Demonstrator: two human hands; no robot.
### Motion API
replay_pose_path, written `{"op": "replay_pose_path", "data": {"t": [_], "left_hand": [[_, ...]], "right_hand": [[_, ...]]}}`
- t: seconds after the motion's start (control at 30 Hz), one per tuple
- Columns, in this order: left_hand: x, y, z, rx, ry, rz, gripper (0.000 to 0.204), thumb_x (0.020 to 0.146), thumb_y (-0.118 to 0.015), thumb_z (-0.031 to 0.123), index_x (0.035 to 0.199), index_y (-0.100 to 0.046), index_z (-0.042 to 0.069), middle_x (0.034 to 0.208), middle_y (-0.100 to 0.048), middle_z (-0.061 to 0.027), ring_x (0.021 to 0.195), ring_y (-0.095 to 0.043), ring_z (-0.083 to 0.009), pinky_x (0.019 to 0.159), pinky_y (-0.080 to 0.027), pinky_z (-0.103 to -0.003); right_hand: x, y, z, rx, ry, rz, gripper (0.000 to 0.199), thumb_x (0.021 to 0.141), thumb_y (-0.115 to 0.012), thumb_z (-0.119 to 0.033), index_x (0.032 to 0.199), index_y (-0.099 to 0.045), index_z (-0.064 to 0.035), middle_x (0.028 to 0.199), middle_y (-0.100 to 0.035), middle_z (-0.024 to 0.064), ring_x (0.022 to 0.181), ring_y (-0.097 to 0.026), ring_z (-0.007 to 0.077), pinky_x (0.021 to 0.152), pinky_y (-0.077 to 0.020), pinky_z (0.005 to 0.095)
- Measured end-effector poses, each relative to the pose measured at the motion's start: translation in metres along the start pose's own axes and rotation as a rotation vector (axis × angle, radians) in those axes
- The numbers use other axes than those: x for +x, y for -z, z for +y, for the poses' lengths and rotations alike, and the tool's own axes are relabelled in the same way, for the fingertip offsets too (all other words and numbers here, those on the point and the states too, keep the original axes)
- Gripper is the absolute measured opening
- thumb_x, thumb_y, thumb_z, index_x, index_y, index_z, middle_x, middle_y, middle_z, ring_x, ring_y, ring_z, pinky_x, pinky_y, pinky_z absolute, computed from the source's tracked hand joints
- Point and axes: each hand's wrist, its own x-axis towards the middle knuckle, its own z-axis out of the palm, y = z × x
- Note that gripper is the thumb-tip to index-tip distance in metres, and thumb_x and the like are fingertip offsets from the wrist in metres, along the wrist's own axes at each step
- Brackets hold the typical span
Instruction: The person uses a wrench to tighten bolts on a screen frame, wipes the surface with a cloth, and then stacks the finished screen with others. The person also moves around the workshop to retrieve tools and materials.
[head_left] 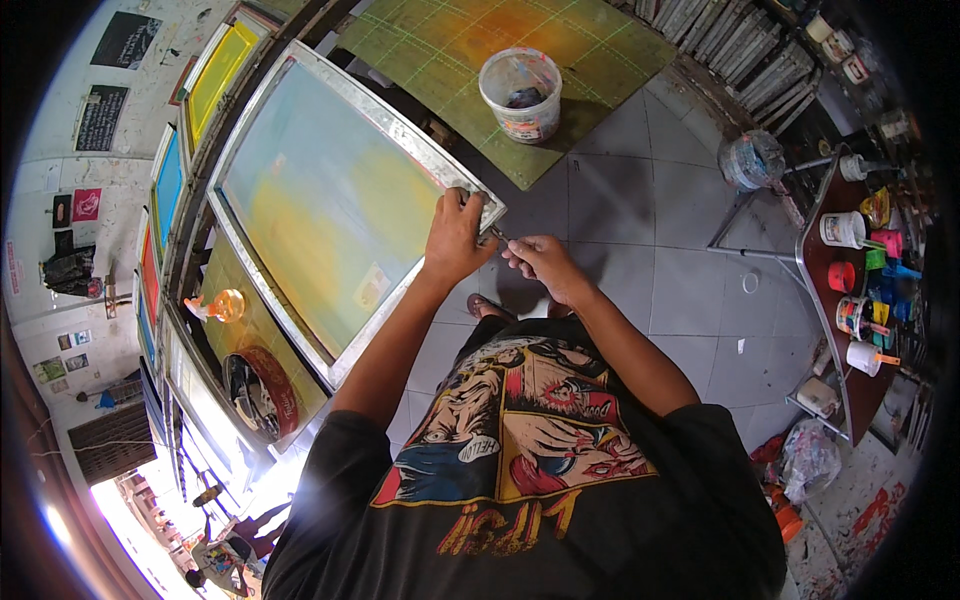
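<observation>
A silkscreen point(320, 205) with a pale metal frame and blue-green, yellow-stained mesh lies tilted in front of me, to the left. My left hand point(458, 237) is closed over the frame's near right corner, its fingers curled on the rim. Just beside that corner, my right hand point(545, 268) pinches a thin dark metal piece point(501, 236), perhaps a screw handle or a tool. Its far end meets the corner, partly hidden by my left hand, so I cannot tell whether it is attached there.
Beyond the screen, a clear plastic bucket point(520, 97) stands on a green board point(430, 60). An orange spray bottle point(226, 306) and a round red tin point(262, 392) sit at left. At right, a small table point(823, 275) carries paint tubs. Another person point(225, 560) is far off, lower left.
</observation>
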Motion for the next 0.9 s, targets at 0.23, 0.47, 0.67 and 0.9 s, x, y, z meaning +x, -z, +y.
{"op": "replay_pose_path", "data": {"t": [0.23,0.47,0.67,0.9], "left_hand": [[-0.005,0.001,0.003,0.019,-0.01,-0.01,0.057,0.059,-0.072,0.013,0.11,-0.05,0.001,0.102,-0.043,-0.0223,0.096,-0.046,-0.0403,0.082,-0.042,-0.046],[0.0,-0.001,-0.003,-0.001,-0.006,-0.013,0.056,0.059,-0.073,0.013,0.109,-0.05,0.001,0.102,-0.043,-0.023,0.096,-0.046,-0.0404,0.081,-0.042,-0.047],[0.0,-0.001,-0.002,0.015,-0.01,-0.009,0.053,0.059,-0.072,0.012,0.107,-0.05,0.001,0.101,-0.043,-0.023,0.096,-0.046,-0.0405,0.082,-0.042,-0.047],[0.0,-0.001,-0.002,0.013,-0.017,0.014,0.053,0.06,-0.071,0.012,0.108,-0.05,0.002,0.1,-0.044,-0.0217,0.095,-0.046,-0.0399,0.081,-0.042,-0.046]], "right_hand": [[-0.012,-0.003,-0.004,-0.905,0.614,0.245,0.029,0.09,-0.057,-0.028,0.087,-0.061,0.0002,0.074,-0.059,0.0026,0.062,-0.051,0.0126,0.057,-0.0424,0.0276],[0.002,0.009,-0.001,0.095,-0.043,-0.129,0.026,0.089,-0.059,-0.025,0.09,-0.061,0.0008,0.077,-0.061,0.0048,0.062,-0.053,0.0147,0.058,-0.0444,0.0298],[-0.002,-0.005,0.001,-0.853,0.607,0.264,0.018,0.081,-0.068,-0.013,0.09,-0.061,0.0007,0.075,-0.061,0.0057,0.064,-0.057,0.0139,0.062,-0.0465,0.0312],[-0.004,0.0,-0.008,0.12,-0.089,-0.053,0.016,0.087,-0.062,-0.016,0.083,-0.06,-0.0004,0.075,-0.062,0.004,0.067,-0.058,0.0106,0.062,-0.045,0.0249]]}}
